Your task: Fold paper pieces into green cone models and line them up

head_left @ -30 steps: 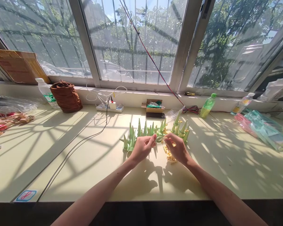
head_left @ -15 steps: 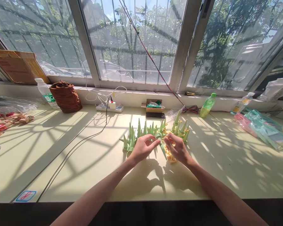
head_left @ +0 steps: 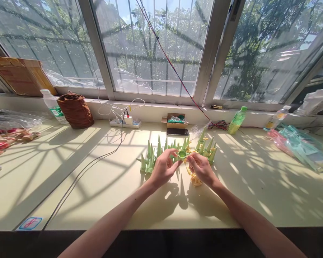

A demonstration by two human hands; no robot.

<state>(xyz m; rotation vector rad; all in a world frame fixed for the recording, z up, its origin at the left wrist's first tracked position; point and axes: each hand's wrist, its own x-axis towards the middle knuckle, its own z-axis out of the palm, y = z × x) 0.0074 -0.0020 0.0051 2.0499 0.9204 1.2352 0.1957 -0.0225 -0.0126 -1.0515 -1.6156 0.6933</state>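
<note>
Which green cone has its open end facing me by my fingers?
The green cone between the left hand and right hand: its round rim shows, while the cones standing behind it show pointed tips.

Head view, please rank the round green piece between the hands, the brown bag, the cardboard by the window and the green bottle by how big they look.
Largest to smallest, as they appear:
1. Cardboard, cut off by the left edge
2. Brown bag
3. Green bottle
4. Round green piece
</note>
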